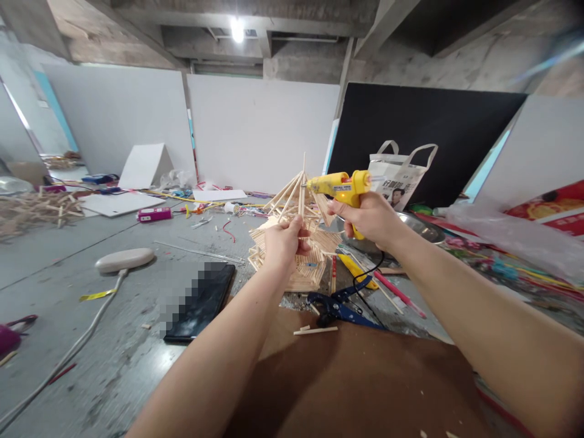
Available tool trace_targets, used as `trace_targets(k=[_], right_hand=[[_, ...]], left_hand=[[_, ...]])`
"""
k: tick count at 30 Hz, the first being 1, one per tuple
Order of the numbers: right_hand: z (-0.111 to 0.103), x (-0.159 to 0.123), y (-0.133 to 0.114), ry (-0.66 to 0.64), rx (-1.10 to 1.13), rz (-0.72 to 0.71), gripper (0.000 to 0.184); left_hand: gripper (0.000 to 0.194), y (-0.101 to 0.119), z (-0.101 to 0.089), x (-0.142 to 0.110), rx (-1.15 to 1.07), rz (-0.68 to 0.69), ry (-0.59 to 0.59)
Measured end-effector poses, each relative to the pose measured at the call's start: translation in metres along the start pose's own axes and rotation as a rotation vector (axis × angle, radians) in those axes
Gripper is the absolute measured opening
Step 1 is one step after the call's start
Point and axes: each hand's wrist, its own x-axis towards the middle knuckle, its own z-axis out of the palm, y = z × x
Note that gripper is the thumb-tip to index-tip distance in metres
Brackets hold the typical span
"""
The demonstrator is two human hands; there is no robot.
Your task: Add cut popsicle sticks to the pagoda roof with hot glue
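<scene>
A small model built of thin wooden sticks (306, 277) stands in front of me, with a pointed, slatted roof on top. My left hand (283, 243) is at the front of the roof, its fingers closed round a thin wooden stick (301, 204) that leans up toward the peak. In my right hand (371, 220) is a yellow hot glue gun (342, 186), gripped by its handle. Its nozzle points left and meets the sticks just below the peak; I cannot tell whether glue is coming out. A dark cord runs down from the gun.
Blue-handled pliers (340, 307) and cut stick pieces (316, 331) lie close in front of the model. A black phone (207, 304) and a white power adapter (125, 260) are at left. A metal bowl (417, 226) and a white bag (396, 176) stand behind right.
</scene>
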Motion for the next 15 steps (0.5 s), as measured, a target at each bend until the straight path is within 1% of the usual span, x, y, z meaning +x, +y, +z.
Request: trace_targets(k=[6,15], right_hand=[[0.0006,0.0009,0.0042,-0.014,0.012,0.005,0.030],[0.0003,0.0013,0.0053,-0.017,0.004,-0.006,0.030]], left_hand=[[0.026,0.0002,-0.0011,0.0002,-0.005,0.005,-0.009],[0.024,0.0000,-0.0015,0.0010,-0.010,0.004,-0.014]])
